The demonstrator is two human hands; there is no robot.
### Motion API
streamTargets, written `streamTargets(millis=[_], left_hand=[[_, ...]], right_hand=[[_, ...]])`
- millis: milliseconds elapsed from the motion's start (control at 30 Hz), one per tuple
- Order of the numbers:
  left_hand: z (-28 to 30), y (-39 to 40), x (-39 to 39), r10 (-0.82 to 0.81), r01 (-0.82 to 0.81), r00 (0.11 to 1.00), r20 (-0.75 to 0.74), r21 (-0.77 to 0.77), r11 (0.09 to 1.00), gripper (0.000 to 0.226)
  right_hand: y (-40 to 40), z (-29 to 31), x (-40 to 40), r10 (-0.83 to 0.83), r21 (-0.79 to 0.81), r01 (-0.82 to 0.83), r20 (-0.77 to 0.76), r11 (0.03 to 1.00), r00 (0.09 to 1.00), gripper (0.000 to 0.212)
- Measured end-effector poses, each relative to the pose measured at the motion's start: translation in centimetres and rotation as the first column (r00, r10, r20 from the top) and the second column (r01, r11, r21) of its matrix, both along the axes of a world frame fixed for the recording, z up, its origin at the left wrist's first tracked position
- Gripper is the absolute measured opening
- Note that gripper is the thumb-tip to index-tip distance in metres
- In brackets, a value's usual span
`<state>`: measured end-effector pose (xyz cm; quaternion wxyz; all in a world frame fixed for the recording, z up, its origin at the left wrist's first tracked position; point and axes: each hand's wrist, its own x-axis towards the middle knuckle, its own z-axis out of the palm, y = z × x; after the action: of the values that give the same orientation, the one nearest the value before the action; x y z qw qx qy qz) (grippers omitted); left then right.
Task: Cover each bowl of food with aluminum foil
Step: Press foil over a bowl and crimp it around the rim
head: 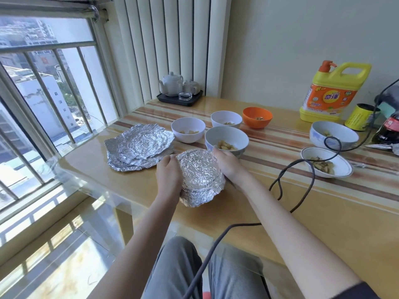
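Table: by the window, lower centre we work.
Wrapped bowl: centre frame, foil on.
Our left hand: cups its left side.
Our right hand: cups its right side.
Foil stack: left of centre.

Bowl hidden under foil

Non-task stuff on my table: yellow detergent jug with orange pump at the far right by the wall, yellow-black can just beside it, cola bottle at the right edge. Far corner: black tray carrying a white teapot and a glass. Dark cable loops across the tabletop toward my lap. Barred window on my left.
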<state>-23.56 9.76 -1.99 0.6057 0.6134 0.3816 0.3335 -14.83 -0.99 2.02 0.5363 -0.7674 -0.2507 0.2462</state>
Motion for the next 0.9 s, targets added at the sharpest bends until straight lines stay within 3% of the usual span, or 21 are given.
streamTargets(millis=[67, 167, 300, 400, 500, 733, 900], left_hand=[[0.4, -0.1, -0.1, 0.006, -0.006, 1.000, -0.030, -0.005, 1.000, 0.030], [0.8, 0.4, -0.5, -0.050, 0.057, 0.992, -0.112, 0.055, 0.997, 0.037], [1.6, 2.0, -0.8, -0.160, 0.158, 0.987, 0.003, 0.152, 0.976, 0.026], [1.9, 2.3, -0.2, -0.339, 0.338, 0.940, -0.030, 0.203, 0.919, 0.031], [1.5, 2.3, 0.2, -0.384, 0.403, 0.915, -0.123, 0.263, 0.876, 0.038], [1.9, 1.9, 0.2, -0.361, 0.391, 0.919, -0.157, 0.254, 0.884, 0.040], [1.6, 1.2, -0.3, -0.281, 0.316, 0.947, -0.157, 0.287, 0.904, 0.037]], right_hand=[[0.5, -0.5, 0.7, 0.008, -0.035, -0.008, 0.016, 0.999, 1.000, 0.049], [-0.6, -1.2, 0.9, -0.194, -0.071, 0.211, 0.192, 0.975, 0.962, 0.052], [-2.5, -1.2, -0.1, -0.353, 0.077, 0.350, 0.366, 0.934, 0.861, 0.053], [-1.7, -0.8, -1.2, -0.228, 0.053, 0.222, 0.286, 0.974, 0.931, 0.044], [-0.7, -1.9, -1.8, -0.111, 0.005, 0.112, 0.195, 0.994, 0.974, 0.043], [-0.4, -2.7, -2.1, -0.210, 0.122, 0.205, 0.026, 0.971, 0.977, 0.045], [-0.1, -2.9, -1.8, -0.261, 0.114, 0.259, 0.001, 0.959, 0.965, 0.047]])
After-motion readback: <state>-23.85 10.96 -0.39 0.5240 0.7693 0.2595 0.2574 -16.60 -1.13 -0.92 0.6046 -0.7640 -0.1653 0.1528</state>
